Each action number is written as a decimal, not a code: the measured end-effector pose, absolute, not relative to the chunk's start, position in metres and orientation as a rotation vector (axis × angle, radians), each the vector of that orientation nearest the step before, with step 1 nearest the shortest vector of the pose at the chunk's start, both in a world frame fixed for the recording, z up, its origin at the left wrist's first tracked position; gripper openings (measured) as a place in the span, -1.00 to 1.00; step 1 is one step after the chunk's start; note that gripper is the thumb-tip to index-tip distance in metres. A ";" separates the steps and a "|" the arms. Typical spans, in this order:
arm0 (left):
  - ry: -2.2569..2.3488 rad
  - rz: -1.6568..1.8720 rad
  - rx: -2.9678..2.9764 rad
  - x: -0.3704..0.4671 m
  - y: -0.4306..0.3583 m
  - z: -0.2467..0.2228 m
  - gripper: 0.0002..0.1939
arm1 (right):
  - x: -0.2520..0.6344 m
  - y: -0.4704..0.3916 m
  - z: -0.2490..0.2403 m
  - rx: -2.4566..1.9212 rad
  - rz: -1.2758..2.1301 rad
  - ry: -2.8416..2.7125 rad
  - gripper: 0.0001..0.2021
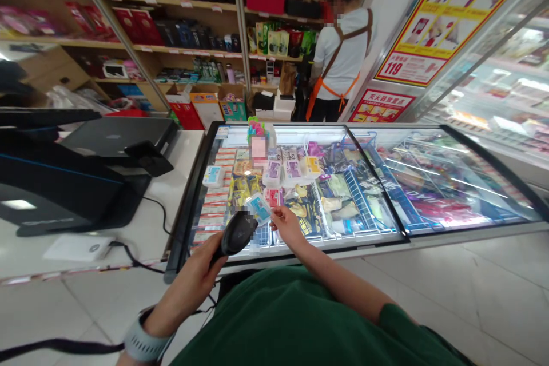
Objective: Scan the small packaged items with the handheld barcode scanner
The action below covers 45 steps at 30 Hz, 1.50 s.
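My left hand is wrapped round the handle of a black handheld barcode scanner. The scanner's head is at the near edge of a small clear plastic box with a blue label. My right hand pinches that box by its right edge, above the freezer's glass lid. Farther back on the glass stand more small boxes, among them a purple-labelled box, a yellow-labelled box and, to the left, another blue-labelled box. A red-labelled box lies just behind the held one.
Bagged frozen goods fill the chest freezer under the glass. At left, a checkout terminal and a white card-like device with a cable sit on the counter. Behind, a person in an apron faces the stocked shelves.
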<state>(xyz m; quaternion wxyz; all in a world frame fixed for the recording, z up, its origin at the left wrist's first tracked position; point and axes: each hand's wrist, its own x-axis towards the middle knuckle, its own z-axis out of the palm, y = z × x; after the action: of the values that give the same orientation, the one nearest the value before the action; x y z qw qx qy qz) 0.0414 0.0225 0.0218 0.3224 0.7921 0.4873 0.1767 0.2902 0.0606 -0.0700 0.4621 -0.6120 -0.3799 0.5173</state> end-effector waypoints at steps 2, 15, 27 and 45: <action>1.273 0.452 2.075 0.048 0.023 0.023 -0.53 | 0.295 0.057 -0.069 -1.509 1.285 -0.928 -0.82; 1.264 0.416 2.120 0.067 0.025 0.025 -0.54 | 0.307 0.049 -0.061 -1.484 1.338 -0.858 -0.84; 1.377 0.528 2.076 0.053 0.028 0.017 -0.56 | 0.306 0.083 -0.089 -1.488 1.433 -0.345 -0.81; 1.511 0.614 2.035 0.027 0.028 0.012 -0.54 | 0.297 0.073 -0.088 -1.626 1.481 -0.636 -0.83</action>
<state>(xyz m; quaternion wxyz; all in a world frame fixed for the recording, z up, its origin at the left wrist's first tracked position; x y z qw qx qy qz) 0.0273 0.0275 0.0117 0.2637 0.7527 0.5589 0.2272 0.2967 0.0729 -0.0881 0.4136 -0.6466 -0.2528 0.5890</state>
